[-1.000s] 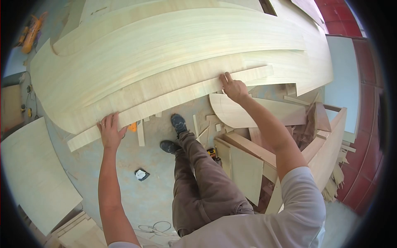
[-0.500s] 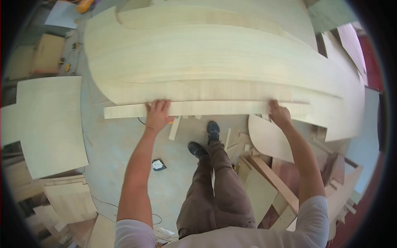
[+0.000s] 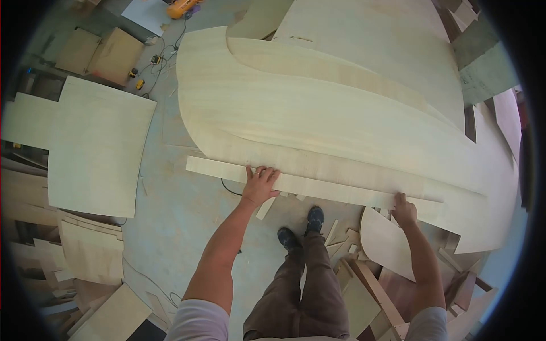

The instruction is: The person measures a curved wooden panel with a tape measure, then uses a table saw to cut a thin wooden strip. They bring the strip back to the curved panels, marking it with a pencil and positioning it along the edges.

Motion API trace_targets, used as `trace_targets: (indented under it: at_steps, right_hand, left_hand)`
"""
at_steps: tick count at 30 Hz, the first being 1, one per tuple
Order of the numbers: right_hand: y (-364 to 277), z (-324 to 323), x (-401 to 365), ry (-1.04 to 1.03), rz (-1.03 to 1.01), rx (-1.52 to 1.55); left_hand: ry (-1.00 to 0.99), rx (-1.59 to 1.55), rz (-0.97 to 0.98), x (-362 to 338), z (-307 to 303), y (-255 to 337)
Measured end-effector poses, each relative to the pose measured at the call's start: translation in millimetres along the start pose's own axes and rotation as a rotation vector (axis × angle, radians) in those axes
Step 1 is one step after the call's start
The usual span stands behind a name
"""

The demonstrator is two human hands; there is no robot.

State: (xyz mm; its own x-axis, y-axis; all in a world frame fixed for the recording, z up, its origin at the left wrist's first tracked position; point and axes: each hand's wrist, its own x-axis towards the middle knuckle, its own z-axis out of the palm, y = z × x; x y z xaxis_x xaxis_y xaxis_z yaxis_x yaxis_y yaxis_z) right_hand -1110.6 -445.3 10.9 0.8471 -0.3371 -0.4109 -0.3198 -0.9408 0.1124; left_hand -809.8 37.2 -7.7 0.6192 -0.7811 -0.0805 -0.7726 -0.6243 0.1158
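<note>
A long, narrow wooden strip (image 3: 335, 190) lies along the near edge of large pale plywood sheets (image 3: 318, 119). My left hand (image 3: 261, 184) rests on the strip left of its middle, fingers spread across the top and thumb toward the near edge. Near the strip's right end, my right hand (image 3: 404, 210) grips it with curled fingers. The strip's left end sticks out over the floor. Under my right hand, the palm side and the thumb are hidden.
Plywood boards (image 3: 102, 148) lie at the left, with stacked offcuts below. A rounded panel (image 3: 387, 241) and wooden frames (image 3: 378, 290) stand at the lower right. Yellow tools (image 3: 140, 84) and cables lie on the floor (image 3: 165, 227). A concrete pillar (image 3: 489, 74) is upper right.
The view has turned, so the sheets and strip now appear tilted down to the right and lower. Both hands remain on the strip, the left with its fingers still spread.
</note>
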Motion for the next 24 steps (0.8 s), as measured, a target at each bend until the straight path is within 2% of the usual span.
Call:
trace_targets:
  at_steps: [24]
  right_hand:
    - [-7, -2, 1, -0.092, 0.064, -0.029]
  left_hand:
    - [-0.03, -0.048, -0.029, -3, -2, 2]
